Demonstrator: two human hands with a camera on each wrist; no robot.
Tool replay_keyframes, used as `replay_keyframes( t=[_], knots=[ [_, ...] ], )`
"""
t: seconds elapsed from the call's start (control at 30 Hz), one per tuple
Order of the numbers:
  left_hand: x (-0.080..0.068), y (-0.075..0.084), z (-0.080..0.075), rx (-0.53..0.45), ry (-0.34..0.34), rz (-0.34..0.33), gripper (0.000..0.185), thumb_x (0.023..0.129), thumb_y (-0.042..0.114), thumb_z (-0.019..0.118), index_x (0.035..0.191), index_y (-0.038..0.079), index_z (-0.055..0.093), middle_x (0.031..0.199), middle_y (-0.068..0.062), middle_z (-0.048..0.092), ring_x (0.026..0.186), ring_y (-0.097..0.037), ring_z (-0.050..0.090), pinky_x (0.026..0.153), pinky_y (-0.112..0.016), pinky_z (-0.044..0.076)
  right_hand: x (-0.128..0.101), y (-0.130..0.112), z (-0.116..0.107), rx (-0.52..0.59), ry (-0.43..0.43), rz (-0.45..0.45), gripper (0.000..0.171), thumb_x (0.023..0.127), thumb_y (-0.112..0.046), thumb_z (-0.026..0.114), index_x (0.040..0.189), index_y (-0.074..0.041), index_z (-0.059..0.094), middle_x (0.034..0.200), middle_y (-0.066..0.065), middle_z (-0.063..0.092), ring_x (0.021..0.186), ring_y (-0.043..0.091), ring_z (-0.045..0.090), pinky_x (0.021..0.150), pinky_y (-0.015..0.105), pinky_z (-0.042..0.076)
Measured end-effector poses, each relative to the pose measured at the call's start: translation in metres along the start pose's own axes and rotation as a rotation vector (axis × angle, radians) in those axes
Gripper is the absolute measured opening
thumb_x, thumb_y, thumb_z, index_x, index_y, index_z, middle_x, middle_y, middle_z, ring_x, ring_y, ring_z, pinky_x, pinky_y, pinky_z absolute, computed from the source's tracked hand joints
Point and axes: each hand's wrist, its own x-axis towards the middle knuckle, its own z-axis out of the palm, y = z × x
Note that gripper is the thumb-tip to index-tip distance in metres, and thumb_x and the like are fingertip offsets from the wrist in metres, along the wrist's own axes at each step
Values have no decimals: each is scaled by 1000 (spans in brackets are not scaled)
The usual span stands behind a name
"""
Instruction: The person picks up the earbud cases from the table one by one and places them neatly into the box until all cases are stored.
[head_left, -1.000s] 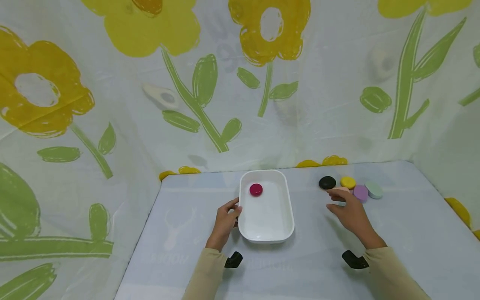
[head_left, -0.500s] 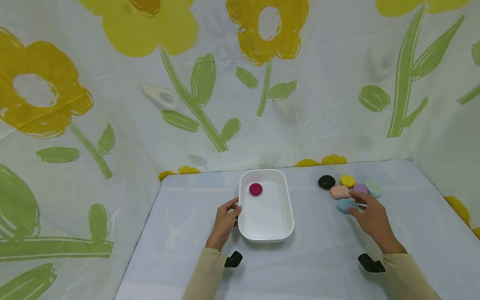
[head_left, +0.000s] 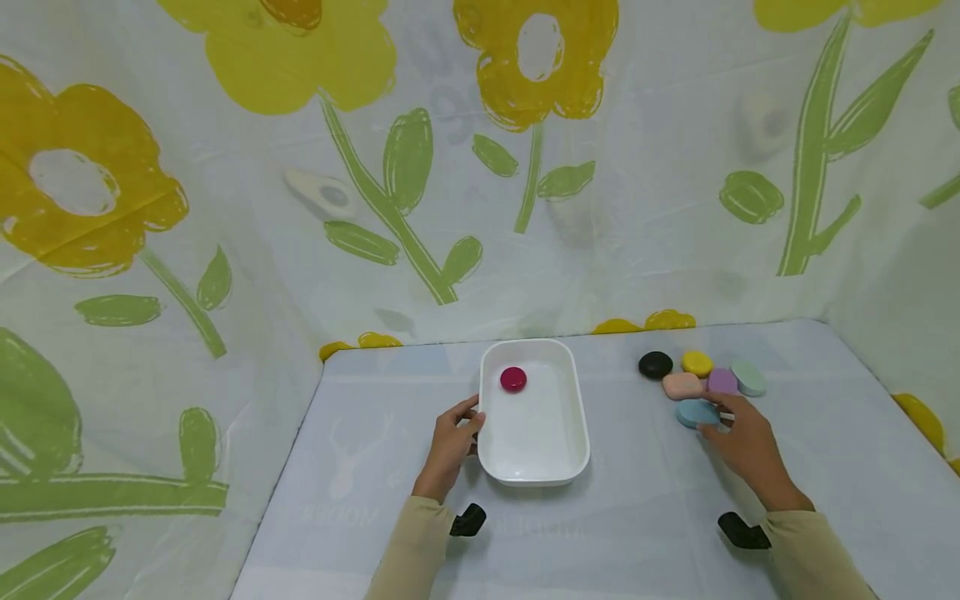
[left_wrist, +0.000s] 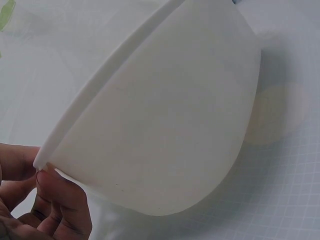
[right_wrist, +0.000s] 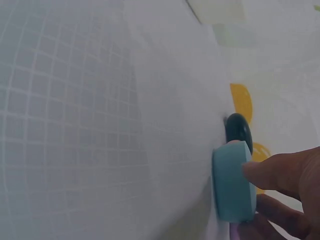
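Note:
A white rectangular tray [head_left: 532, 429] with rounded corners stands on the table. My left hand [head_left: 450, 442] pinches its left rim between thumb and fingers; in the left wrist view that grip shows at the rim's lower corner. One round red soap bar [head_left: 513, 380] lies inside the tray near its far left. Over on the right, my right hand [head_left: 742, 437] is at a light blue oval soap bar [head_left: 696, 413]. In the right wrist view my thumb presses one side of the blue soap bar [right_wrist: 231, 182] and my fingers curl at its other side, partly hidden.
Just beyond the blue bar lie a pink bar [head_left: 682, 385], a black oval one [head_left: 655, 365], a yellow round one [head_left: 697, 363], a purple one [head_left: 722, 381] and a pale green one [head_left: 748, 379]. A flowered curtain [head_left: 652, 217] hangs behind the table [head_left: 360, 500].
My right hand has moved right and toward me, from over the pink soap bar to the blue one, and its fingers have closed around that bar. My left hand stays on the tray.

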Motion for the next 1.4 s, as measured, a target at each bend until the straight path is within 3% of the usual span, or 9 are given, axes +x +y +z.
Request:
replay_keyframes(
  t=[0.47,0.7,0.93,1.4],
  knots=[
    [-1,0,1,-10,-6,0,45,108,10,61,151,-2,56,110,-11,56,72,-17,59,59,-25,52,4,3,9,-56,-44,-34,50,87,9,79,130,23,58,125,41,49,113,55,54,96,68,48],
    [-1,1,1,-19,-9,-6,45,108,9,61,151,-1,56,110,-11,56,71,-17,59,58,-25,52,2,-3,10,-57,-75,-20,52,87,6,79,132,21,56,132,41,53,125,57,51,104,71,43],
    [-3,1,3,-21,-13,-11,45,108,9,60,152,-1,55,109,-11,56,72,-17,59,59,-25,53,4,-10,12,-35,-102,-27,50,89,3,80,131,20,58,133,40,57,121,55,55,100,68,48],
    [-1,0,2,-42,-34,-1,44,109,10,60,151,-1,56,109,-9,57,69,-16,58,59,-25,52,14,-54,18,57,-84,-151,49,88,7,81,133,14,63,130,32,62,120,47,59,98,61,54]
  ],
)
